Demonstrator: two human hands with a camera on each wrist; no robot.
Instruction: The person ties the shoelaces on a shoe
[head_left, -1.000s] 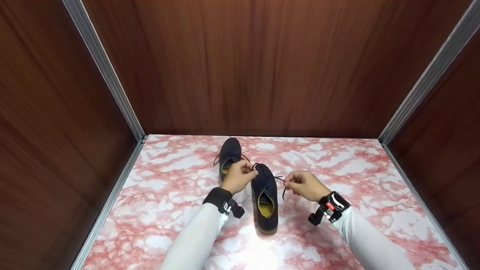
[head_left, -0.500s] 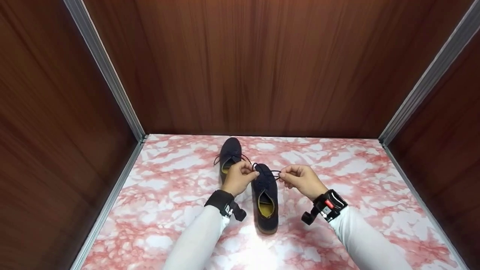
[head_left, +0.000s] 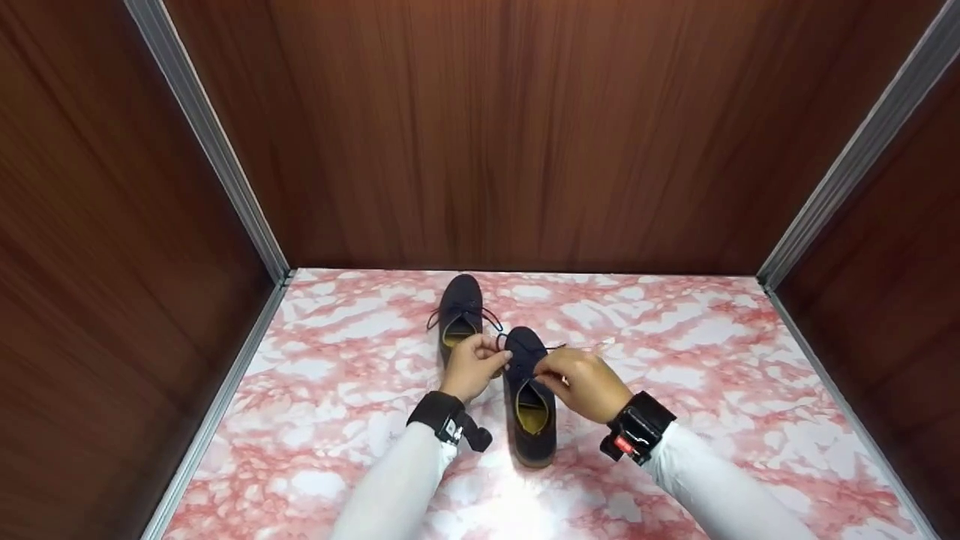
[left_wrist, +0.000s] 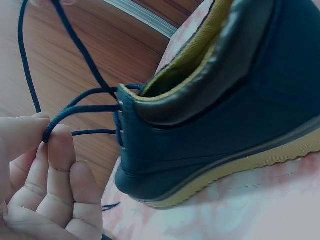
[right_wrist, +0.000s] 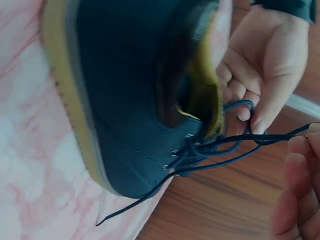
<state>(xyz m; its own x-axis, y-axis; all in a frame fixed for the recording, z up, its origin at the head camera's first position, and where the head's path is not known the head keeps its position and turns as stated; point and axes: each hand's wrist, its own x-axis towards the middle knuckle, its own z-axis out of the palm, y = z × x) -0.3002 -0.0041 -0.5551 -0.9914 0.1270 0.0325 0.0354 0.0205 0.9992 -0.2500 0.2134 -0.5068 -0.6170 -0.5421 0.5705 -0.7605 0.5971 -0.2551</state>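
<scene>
A dark navy lace-up shoe [head_left: 534,446] with a yellow lining stands on the patterned surface, toe pointing away. Left of its laces, my left hand [head_left: 469,369] pinches a loop of navy shoelace [left_wrist: 67,112] between thumb and fingers. My right hand [head_left: 589,384] is at the shoe's right side, over the lacing. In the right wrist view its thumb and fingers pinch a drawn-out stretch of shoelace [right_wrist: 277,137]. One loose lace end [right_wrist: 112,216] hangs past the toe. The right hand's fingertips are partly cut off in that view.
A matching shoe [head_left: 460,294] with tied laces stands farther back, just left of the near one, its heel part hidden by the left hand. Brown wood-grain panels [head_left: 480,135] with metal corner strips [head_left: 225,150] enclose the red-and-white surface [head_left: 337,450] at the back and sides.
My right hand has moved left from beside the shoe to over its lacing, bringing shoelace with it. The left hand has barely shifted, still pinching its loop. Both shoes stand where they were.
</scene>
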